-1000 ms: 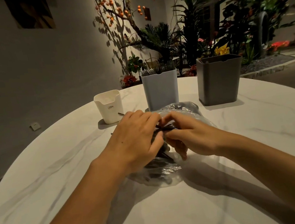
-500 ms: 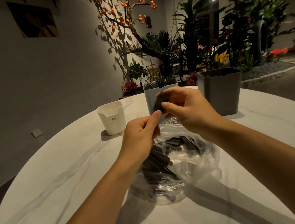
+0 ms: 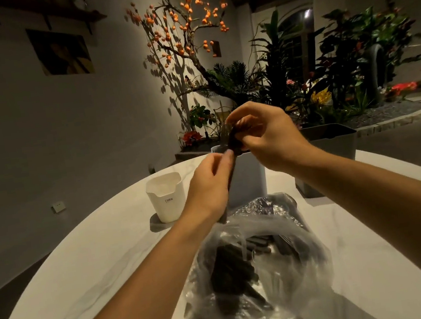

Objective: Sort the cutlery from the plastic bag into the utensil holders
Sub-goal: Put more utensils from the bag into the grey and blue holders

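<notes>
Head view
Setting: dim room, grey wall, a branch with orange fruits and a bed of leafy plants are seen behind a round white marble table.
Landmark: the light grey holder is taken as reference; it stands at the far middle of the table.
Holders, counted: three. A white holder with small lettering is placed left of the light grey holder; a dark grey holder is placed to its right. All three stand upright and apart from one another.
Plastic bag: one clear, crinkled plastic bag lies open on the table, nearer the camera than the light grey holder.
Cutlery in bag: a heap of black plastic cutlery is seen through the film; the pieces cannot be counted.
Lifted piece: one dark utensil is held up in front of the light grey holder's rim, above the bag; its kind cannot be told.
Right hand: the right hand is curled, and the upper end of the utensil is pinched between thumb and fingertips.
Left hand: the left hand is raised below and left of the right hand; the utensil's lower part is pinched by its thumb and forefinger.
</notes>
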`<move>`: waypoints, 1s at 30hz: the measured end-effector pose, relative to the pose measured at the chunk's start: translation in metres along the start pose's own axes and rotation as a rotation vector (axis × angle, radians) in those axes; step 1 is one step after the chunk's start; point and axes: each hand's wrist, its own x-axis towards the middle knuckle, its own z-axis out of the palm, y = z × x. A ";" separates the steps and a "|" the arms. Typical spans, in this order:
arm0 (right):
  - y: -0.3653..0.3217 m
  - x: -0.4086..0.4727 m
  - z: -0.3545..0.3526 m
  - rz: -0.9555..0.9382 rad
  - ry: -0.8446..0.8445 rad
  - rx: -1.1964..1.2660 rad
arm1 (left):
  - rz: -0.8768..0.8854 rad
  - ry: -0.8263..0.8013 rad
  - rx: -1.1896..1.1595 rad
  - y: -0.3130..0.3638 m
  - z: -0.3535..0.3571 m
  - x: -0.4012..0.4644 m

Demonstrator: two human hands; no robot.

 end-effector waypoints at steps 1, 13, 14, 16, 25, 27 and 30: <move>0.000 0.005 -0.002 -0.016 0.018 -0.012 | 0.025 0.063 0.024 0.001 -0.001 0.008; 0.012 0.073 -0.013 -0.374 0.206 -0.269 | -0.105 -0.049 -0.305 0.021 0.005 0.090; 0.016 0.078 -0.013 -0.431 0.230 -0.317 | -0.111 -0.054 -0.330 0.022 0.005 0.098; 0.025 0.088 -0.012 -0.515 0.242 -0.399 | -0.132 -0.064 -0.349 0.020 0.007 0.113; 0.099 0.088 0.017 -0.139 -0.273 -0.710 | -0.205 0.175 -0.159 -0.025 0.009 0.141; 0.106 0.079 0.017 -0.058 -0.315 -0.736 | -0.222 0.190 -0.193 -0.030 0.002 0.136; 0.097 0.069 0.007 -0.028 -0.139 -0.629 | -0.229 0.174 -0.178 -0.029 -0.004 0.119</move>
